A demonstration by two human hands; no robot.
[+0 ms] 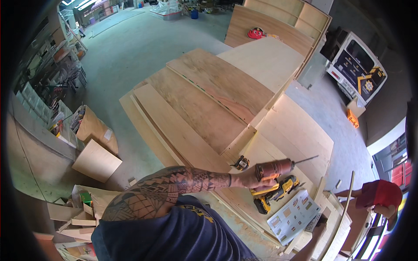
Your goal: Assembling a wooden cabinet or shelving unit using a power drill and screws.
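Note:
My tattooed left arm reaches across to the right, and my left hand point(250, 179) is closed around the grip of a reddish-orange power drill point(281, 167). Its long thin bit points right, over the pale wood panel point(305, 126). Just below lies a yellow and black cordless drill point(285, 188) on the wood. Beside the held drill sits a tape measure point(241, 163) with its yellow blade drawn out. A printed sheet point(294, 216) with drawings lies nearer me. What looks like my right hand point(320, 222) is by the sheet's right edge, its fingers unclear.
Large plywood panels point(204, 104) spread ahead, with a raised wood frame point(300, 15) beyond. Wood offcuts point(82, 217) fill the lower left, near a cardboard box point(98, 130). A person in red point(383, 195) bends at the right. A white van point(357, 65) stands at the far right.

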